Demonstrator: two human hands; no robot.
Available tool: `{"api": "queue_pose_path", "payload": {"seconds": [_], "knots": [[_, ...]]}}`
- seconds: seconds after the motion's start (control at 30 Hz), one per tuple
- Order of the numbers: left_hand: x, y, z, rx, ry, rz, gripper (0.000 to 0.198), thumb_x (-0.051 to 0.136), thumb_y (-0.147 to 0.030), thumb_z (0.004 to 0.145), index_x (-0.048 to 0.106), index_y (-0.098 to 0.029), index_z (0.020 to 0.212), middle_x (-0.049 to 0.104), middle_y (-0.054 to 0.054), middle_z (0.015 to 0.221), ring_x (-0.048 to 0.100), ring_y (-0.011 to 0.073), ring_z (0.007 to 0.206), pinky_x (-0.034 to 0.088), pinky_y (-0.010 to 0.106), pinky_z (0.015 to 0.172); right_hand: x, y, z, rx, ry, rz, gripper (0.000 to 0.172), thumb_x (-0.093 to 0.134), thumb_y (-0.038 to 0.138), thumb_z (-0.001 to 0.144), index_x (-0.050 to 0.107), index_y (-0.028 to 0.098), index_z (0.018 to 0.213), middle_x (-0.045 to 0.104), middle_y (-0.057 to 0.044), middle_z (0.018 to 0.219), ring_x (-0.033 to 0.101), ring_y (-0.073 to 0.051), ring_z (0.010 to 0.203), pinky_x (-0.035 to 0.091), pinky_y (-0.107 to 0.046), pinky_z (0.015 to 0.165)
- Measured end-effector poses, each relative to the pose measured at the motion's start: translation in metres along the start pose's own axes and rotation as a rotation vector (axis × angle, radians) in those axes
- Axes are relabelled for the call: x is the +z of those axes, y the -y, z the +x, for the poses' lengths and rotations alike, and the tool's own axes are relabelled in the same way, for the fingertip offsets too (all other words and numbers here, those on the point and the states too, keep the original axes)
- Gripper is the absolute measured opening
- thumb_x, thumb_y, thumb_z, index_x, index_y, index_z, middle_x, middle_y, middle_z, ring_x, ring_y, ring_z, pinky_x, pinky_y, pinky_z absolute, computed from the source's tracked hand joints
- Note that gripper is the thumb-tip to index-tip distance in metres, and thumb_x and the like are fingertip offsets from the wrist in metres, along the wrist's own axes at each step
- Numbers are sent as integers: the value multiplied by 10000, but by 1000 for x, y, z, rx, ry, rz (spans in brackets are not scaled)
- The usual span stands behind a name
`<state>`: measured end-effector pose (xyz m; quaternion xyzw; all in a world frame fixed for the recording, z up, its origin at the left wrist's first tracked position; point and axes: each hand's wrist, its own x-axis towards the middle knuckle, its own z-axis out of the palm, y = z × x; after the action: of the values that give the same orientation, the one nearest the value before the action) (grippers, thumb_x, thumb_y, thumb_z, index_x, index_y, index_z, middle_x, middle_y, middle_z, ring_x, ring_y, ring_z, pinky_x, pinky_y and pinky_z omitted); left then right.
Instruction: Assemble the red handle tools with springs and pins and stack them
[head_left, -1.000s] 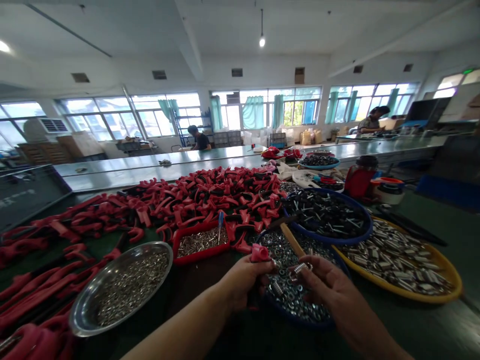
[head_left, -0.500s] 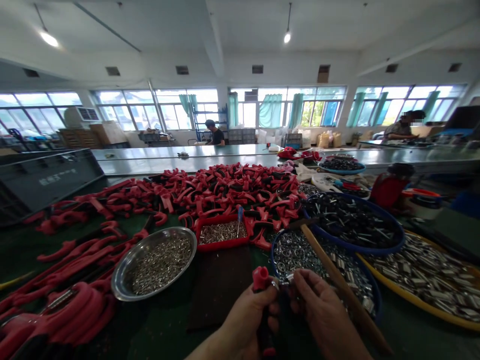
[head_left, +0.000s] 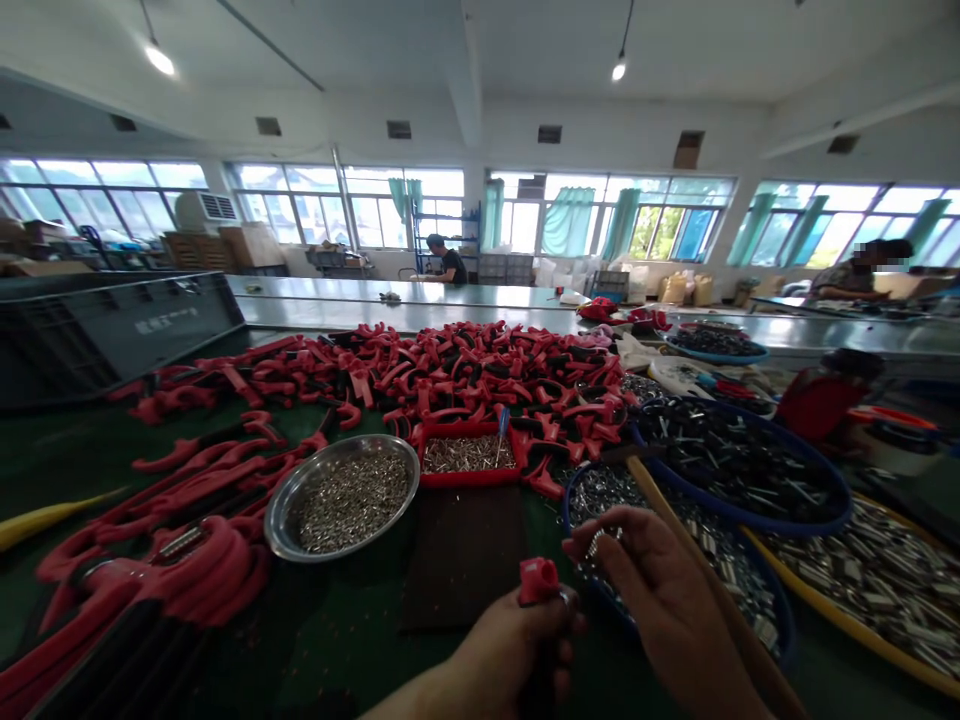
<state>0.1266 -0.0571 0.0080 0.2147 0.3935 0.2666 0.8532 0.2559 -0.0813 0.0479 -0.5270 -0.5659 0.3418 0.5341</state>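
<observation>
My left hand is closed around a red-and-black plastic handle, its red hollow end pointing up above my fist. A small metal bit shows beside my left thumb, too little of it to name. My right hand is closed, with a small shiny ridged metal piece between thumb and fingers. It hovers over the near left side of a blue basin of small metal parts. Across that basin lies a hammer with a wooden handle, partly hidden behind my right hand.
Red-and-black plastic handles are heaped across the table. A steel bowl and a red tray hold small metal pieces. At right stand a basin of black parts and a yellow-rimmed basin. Two people work farther off.
My right hand has moved up and away from the handle in my left hand, and its metal piece now shows more. The whole view has shifted, so the table's contents appear farther right.
</observation>
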Motion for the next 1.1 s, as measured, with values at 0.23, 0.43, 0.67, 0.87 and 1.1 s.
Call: {"api": "queue_pose_path", "payload": {"seconds": [0.23,0.43,0.67,0.87,1.1], "knots": [[-6,-3,-3,-70,69,2,211,651,-169,639,512,-158,798,545,-20,624,449,52,429,285,128,373,14,6,1,-8,103,13,160,457,368,870,469,223,937,625,-62,945,606,-178,846,491,-282,722],[-11,-1,1,-64,127,0,192,612,-154,635,484,-155,779,541,-18,634,428,39,421,273,119,355,21,2,0,-14,123,-11,147,445,362,878,462,233,947,631,-44,920,614,-154,788,493,-260,680],[-13,-4,-5,15,168,92,269,669,-208,537,505,-152,742,535,-21,587,374,30,376,244,131,316,27,3,2,-9,140,-122,179,495,387,839,512,221,903,632,-23,807,603,-148,668,475,-253,598],[-27,-5,-10,10,381,154,277,714,-243,551,524,-144,726,567,3,564,354,27,351,194,156,337,15,8,21,272,314,104,278,599,445,762,505,185,791,553,32,656,518,-108,597,427,-215,561],[-32,-5,-15,-15,491,281,208,728,-223,571,601,-98,678,563,14,571,378,27,407,204,167,391,8,-12,17,265,264,28,292,671,434,694,539,180,753,540,43,614,507,-110,575,421,-208,514]]}}
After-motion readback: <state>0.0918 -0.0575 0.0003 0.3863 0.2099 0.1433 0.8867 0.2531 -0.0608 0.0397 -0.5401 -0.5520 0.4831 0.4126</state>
